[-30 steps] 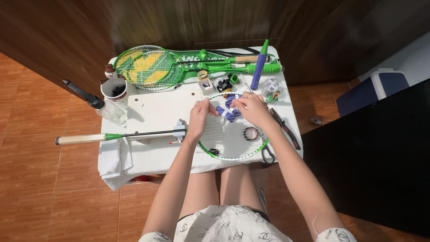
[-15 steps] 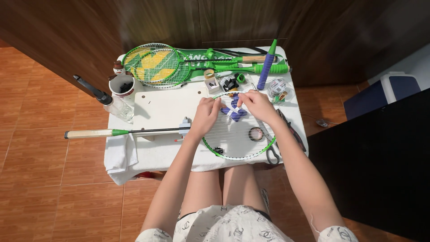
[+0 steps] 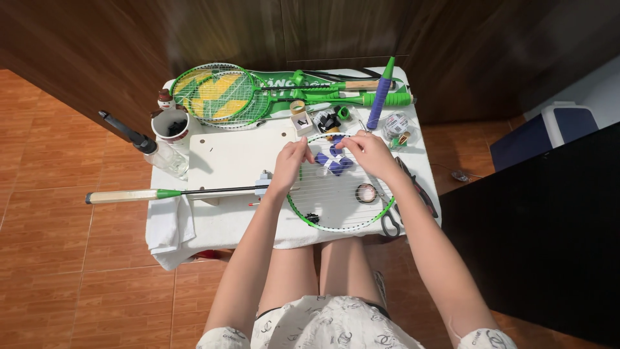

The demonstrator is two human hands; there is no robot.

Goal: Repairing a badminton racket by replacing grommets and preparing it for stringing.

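Note:
A green-framed racket lies on the white table (image 3: 232, 161), its head (image 3: 342, 216) in front of me and its pale handle (image 3: 119, 196) reaching left. My left hand (image 3: 290, 165) is curled over the upper left of the racket head, fingers pinched at the strings. My right hand (image 3: 363, 152) is at the head's top edge, fingertips pinching a string beside several small blue clips (image 3: 332, 163) that sit on the string bed. The two hands are a short gap apart.
A tape roll (image 3: 366, 192) lies on the strings; scissors (image 3: 389, 223) and pliers (image 3: 416, 187) lie at the right edge. Green rackets (image 3: 216, 94), a purple grip (image 3: 381, 94), a cup (image 3: 171, 123) and a bottle (image 3: 152, 148) stand behind. A blue-and-white box (image 3: 558, 126) sits on the floor, right.
Both hands stay on the racket head and have drawn slightly closer around the blue clips. The view has shifted a little.

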